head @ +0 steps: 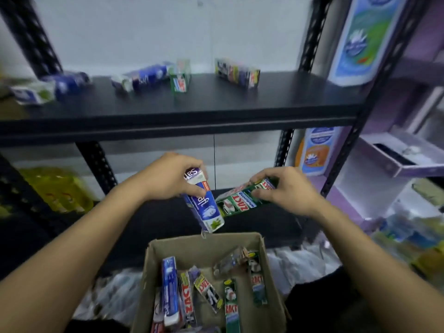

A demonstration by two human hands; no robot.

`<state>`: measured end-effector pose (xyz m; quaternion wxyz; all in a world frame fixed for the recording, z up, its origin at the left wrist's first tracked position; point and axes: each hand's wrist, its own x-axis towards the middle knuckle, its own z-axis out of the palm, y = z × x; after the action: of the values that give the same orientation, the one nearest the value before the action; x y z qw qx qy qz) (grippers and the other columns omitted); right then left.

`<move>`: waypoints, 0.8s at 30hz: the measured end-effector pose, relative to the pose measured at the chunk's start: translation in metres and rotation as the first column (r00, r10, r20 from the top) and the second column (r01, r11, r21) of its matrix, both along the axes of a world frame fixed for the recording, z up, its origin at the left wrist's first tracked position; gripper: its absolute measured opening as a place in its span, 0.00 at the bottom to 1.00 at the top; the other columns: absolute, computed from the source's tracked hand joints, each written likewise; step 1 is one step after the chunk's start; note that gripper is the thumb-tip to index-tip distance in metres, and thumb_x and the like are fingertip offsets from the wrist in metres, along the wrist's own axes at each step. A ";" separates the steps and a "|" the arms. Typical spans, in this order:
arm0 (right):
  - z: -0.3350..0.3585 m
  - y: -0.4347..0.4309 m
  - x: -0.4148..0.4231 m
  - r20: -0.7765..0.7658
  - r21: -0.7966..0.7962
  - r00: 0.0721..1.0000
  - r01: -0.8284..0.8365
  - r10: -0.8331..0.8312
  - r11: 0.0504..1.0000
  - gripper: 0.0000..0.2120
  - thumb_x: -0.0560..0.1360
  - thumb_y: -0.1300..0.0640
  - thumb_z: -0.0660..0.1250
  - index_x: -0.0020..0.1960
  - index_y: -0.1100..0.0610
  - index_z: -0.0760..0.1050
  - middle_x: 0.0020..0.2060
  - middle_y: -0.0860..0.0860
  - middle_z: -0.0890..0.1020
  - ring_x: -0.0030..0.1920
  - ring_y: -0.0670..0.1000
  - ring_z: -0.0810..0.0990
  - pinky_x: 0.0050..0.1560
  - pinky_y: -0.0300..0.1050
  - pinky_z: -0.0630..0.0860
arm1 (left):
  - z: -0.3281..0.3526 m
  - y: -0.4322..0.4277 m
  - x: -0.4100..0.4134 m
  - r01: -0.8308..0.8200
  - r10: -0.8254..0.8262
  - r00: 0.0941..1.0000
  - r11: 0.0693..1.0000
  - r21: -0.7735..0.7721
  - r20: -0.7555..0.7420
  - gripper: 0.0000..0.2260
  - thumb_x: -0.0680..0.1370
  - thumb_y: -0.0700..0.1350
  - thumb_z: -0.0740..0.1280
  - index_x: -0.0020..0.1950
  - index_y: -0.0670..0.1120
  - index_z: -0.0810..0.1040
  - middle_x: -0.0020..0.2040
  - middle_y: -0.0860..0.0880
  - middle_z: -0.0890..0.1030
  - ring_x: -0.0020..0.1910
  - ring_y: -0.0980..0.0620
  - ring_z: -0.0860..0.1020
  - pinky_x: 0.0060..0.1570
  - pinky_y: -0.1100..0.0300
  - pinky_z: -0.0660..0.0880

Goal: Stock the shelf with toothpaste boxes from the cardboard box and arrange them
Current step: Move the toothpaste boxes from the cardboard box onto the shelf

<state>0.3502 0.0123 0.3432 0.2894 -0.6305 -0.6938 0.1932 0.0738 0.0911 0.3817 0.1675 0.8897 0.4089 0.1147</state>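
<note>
My left hand (171, 177) grips the top end of a blue and white toothpaste box (205, 209), which hangs tilted above the cardboard box (153, 265). My right hand (287, 188) holds a green toothpaste box (240, 200) by its right end, lying almost level. The two boxes nearly touch in the middle. Inside the cardboard box lie several more toothpaste boxes, blue (169, 289) and green (231, 306). On the black shelf (182, 111) above lie several toothpaste boxes: a blue pair at the left (51, 88), a blue one (141, 76), a green one (180, 80) and a dark pair (237, 73).
Black perforated uprights (312, 32) frame the shelf. A lower black shelf board (149, 219) lies behind my hands. Yellow packs (57, 188) sit at the lower left. A purple rack (396, 164) with bottles and packs stands at the right. Plastic-wrapped goods (113, 292) surround the cardboard box.
</note>
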 end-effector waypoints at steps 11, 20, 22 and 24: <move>0.154 -0.023 0.066 -0.385 0.381 0.922 0.192 -0.034 0.904 0.09 0.69 0.55 0.77 0.48 0.50 0.84 0.42 0.52 0.87 0.45 0.54 0.86 0.53 0.58 0.81 | 0.162 -0.038 0.029 -0.018 -0.054 0.957 0.970 0.242 0.285 0.13 0.67 0.55 0.79 0.49 0.56 0.81 0.42 0.62 0.84 0.42 0.63 0.81 0.42 0.63 0.78; 0.152 0.013 0.097 -0.302 0.605 0.843 0.530 -0.445 0.595 0.09 0.70 0.52 0.75 0.50 0.50 0.84 0.37 0.48 0.85 0.40 0.51 0.83 0.49 0.46 0.79 | 0.173 -0.005 0.079 -0.179 -0.084 0.852 0.881 0.438 0.517 0.11 0.69 0.52 0.78 0.49 0.55 0.82 0.41 0.62 0.83 0.41 0.64 0.80 0.37 0.71 0.74; 0.134 0.029 0.103 -0.191 0.661 0.832 0.502 -0.521 0.558 0.11 0.71 0.55 0.74 0.53 0.55 0.82 0.45 0.52 0.85 0.45 0.53 0.83 0.52 0.48 0.79 | 0.156 0.012 0.101 -0.217 -0.102 0.822 0.854 0.474 0.561 0.11 0.70 0.51 0.78 0.50 0.54 0.82 0.44 0.59 0.83 0.42 0.62 0.80 0.42 0.69 0.74; 0.115 0.047 0.115 -0.054 0.653 0.826 0.454 -0.561 0.606 0.13 0.72 0.56 0.72 0.56 0.58 0.81 0.52 0.54 0.83 0.51 0.57 0.82 0.53 0.52 0.78 | 0.135 0.031 0.123 -0.241 -0.106 0.807 0.839 0.488 0.581 0.11 0.71 0.51 0.77 0.52 0.53 0.82 0.48 0.58 0.83 0.46 0.61 0.79 0.48 0.64 0.75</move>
<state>0.4648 0.0597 0.4579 0.4738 -0.6764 -0.5289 -0.1957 0.1964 0.1226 0.5166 0.0236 0.8044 0.3203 0.4999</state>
